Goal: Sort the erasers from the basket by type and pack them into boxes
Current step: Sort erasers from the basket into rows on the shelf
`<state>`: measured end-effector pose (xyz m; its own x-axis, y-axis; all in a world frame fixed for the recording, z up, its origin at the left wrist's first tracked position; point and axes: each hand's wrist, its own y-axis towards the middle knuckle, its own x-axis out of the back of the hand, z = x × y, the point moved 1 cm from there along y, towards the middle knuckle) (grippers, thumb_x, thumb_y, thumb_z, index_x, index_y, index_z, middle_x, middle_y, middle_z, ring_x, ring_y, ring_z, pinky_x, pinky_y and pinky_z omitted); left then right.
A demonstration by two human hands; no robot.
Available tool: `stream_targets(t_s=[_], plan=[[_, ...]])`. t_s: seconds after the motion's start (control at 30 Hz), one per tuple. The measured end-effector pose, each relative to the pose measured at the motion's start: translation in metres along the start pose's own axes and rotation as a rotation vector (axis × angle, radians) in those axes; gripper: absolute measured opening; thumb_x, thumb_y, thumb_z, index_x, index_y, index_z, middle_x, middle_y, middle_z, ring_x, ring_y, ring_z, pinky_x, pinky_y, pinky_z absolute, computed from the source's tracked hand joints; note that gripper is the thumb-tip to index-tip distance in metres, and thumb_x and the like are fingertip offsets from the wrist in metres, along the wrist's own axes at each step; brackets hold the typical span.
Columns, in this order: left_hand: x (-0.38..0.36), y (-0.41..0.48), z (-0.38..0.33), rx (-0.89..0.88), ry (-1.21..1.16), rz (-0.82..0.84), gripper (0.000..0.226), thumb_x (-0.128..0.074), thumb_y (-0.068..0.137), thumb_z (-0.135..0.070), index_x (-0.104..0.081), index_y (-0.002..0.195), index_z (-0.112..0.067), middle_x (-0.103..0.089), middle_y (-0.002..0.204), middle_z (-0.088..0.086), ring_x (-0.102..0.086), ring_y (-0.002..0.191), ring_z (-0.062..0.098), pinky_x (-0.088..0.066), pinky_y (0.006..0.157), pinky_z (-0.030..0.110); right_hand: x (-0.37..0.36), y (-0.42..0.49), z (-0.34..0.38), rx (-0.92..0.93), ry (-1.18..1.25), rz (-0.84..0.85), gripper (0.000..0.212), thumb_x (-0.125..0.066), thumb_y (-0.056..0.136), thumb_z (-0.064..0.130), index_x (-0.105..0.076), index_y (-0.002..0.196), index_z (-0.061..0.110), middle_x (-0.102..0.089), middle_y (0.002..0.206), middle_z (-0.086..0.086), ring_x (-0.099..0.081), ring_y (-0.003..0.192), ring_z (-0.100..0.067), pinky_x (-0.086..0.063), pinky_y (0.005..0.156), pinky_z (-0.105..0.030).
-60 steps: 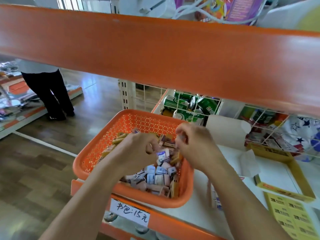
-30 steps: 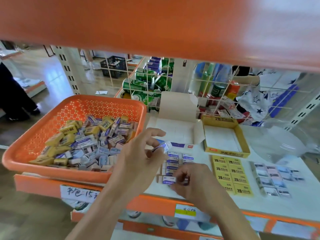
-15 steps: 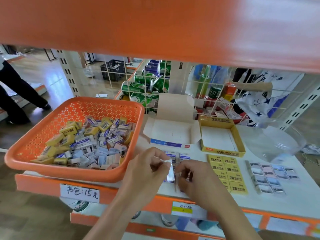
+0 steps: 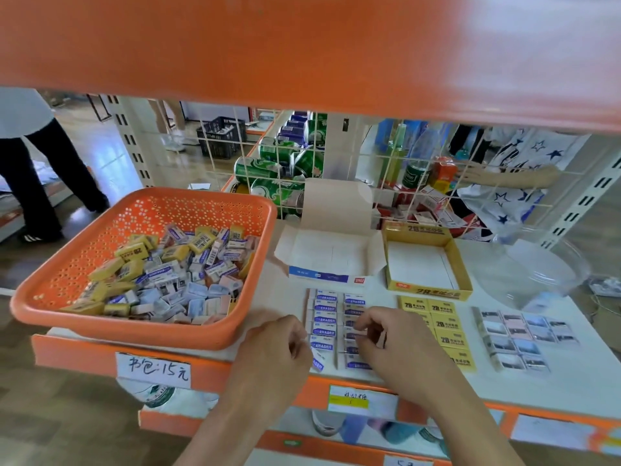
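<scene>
Our left hand (image 4: 275,351) sits at the front edge of the shelf (image 4: 571,381), fingers curled narrow and pinching a tilted blue-and-white eraser (image 4: 317,362). It is at the near end of the left column of the ERASER rows (image 4: 324,309). Our right hand (image 4: 396,344) lies over the right column, fingers bent down onto the erasers; whether they grip one we cannot tell. The orange basket (image 4: 100,322), left of both hands, holds the mixed erasers (image 4: 174,274). Behind the rows stand an open white box (image 4: 331,255) and a yellow box (image 4: 426,292). Yellow 2B erasers (image 4: 443,322) and picture-sleeved erasers (image 4: 517,338) lie to the right.
</scene>
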<state>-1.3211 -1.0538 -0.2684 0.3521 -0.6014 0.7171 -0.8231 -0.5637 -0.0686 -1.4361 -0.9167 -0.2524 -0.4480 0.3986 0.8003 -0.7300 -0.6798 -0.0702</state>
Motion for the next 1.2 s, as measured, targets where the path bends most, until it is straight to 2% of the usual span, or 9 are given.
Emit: stream_targets(t_s=[0.1,0.23,0.37,0.47,0.7,0.9,1.0,1.1,1.2], plan=[[0.000,0.001,0.000,0.012,0.025,0.009,0.006,-0.058,0.091,-0.026,-0.062,0.086,-0.027,-0.063,0.081,-0.016,-0.059,0.078,-0.002,-0.047,0.071,0.014,0.003,-0.002,-0.002,-0.043,-0.057,0.110,0.035,-0.066,0.085,0.033,-0.055,0.118,0.033,-0.048,0.079,0.021,-0.050,0.073,0.000,-0.038,0.061,-0.015],[-0.002,0.004,0.001,0.010,0.043,0.000,0.004,-0.059,0.091,-0.031,-0.058,0.094,-0.029,-0.060,0.088,-0.016,-0.057,0.084,0.000,-0.047,0.074,0.016,0.004,-0.005,0.000,-0.059,-0.078,0.191,0.050,-0.066,0.084,0.031,-0.044,0.129,0.035,-0.049,0.079,0.019,-0.053,0.073,-0.001,-0.043,0.061,-0.016],[-0.008,0.007,0.000,-0.024,0.072,0.006,0.012,-0.059,0.092,-0.030,-0.054,0.104,-0.029,-0.051,0.085,-0.016,-0.051,0.076,-0.002,-0.037,0.064,0.012,0.004,-0.006,0.003,-0.051,-0.072,0.208,0.049,-0.066,0.084,0.031,-0.043,0.127,0.032,-0.050,0.082,0.020,-0.056,0.081,-0.002,-0.049,0.069,-0.020],[-0.011,0.009,0.000,-0.036,0.050,0.002,0.011,-0.058,0.093,-0.026,-0.054,0.102,-0.029,-0.048,0.084,-0.018,-0.050,0.077,-0.002,-0.038,0.063,0.011,0.004,-0.006,0.003,-0.049,-0.062,0.208,0.050,-0.066,0.085,0.031,-0.042,0.128,0.032,-0.050,0.083,0.021,-0.055,0.078,0.000,-0.044,0.062,-0.015],[-0.015,0.011,0.001,-0.063,0.052,-0.022,0.008,-0.055,0.095,-0.029,-0.053,0.103,-0.027,-0.054,0.098,-0.011,-0.052,0.085,0.002,-0.040,0.076,0.014,0.003,-0.005,0.003,-0.049,-0.075,0.221,0.050,-0.067,0.086,0.031,-0.041,0.129,0.031,-0.051,0.089,0.019,-0.053,0.076,0.001,-0.042,0.060,-0.014],[-0.015,0.009,-0.002,-0.085,0.081,-0.034,0.005,-0.051,0.097,-0.030,-0.049,0.101,-0.029,-0.054,0.105,-0.011,-0.053,0.091,0.002,-0.044,0.082,0.017,0.003,-0.002,0.003,-0.052,-0.097,0.216,0.044,-0.068,0.085,0.033,-0.043,0.121,0.031,-0.050,0.093,0.018,-0.052,0.082,-0.002,-0.045,0.070,-0.017],[-0.014,0.010,-0.005,-0.113,0.137,-0.040,0.012,-0.048,0.098,-0.030,-0.050,0.110,-0.027,-0.051,0.111,-0.011,-0.052,0.095,0.000,-0.043,0.085,0.016,0.004,-0.002,0.003,-0.054,-0.114,0.211,0.043,-0.069,0.085,0.034,-0.045,0.121,0.031,-0.050,0.094,0.018,-0.052,0.083,-0.002,-0.045,0.070,-0.017],[-0.010,0.010,-0.013,-0.179,0.212,-0.086,0.016,-0.047,0.098,-0.028,-0.049,0.114,-0.025,-0.050,0.114,-0.010,-0.052,0.101,0.003,-0.043,0.086,0.018,0.009,0.000,0.005,-0.053,-0.127,0.155,0.040,-0.065,0.087,0.038,-0.046,0.121,0.032,-0.047,0.095,0.017,-0.049,0.085,-0.003,-0.039,0.066,-0.016],[0.000,0.013,-0.026,-0.272,0.241,-0.163,0.018,-0.047,0.098,-0.025,-0.051,0.116,-0.024,-0.051,0.112,-0.010,-0.053,0.098,0.005,-0.045,0.082,0.020,0.016,0.005,0.010,0.001,-0.161,0.019,0.034,-0.056,0.093,0.038,-0.045,0.125,0.032,-0.045,0.103,0.017,-0.045,0.092,-0.002,-0.039,0.078,-0.019]])
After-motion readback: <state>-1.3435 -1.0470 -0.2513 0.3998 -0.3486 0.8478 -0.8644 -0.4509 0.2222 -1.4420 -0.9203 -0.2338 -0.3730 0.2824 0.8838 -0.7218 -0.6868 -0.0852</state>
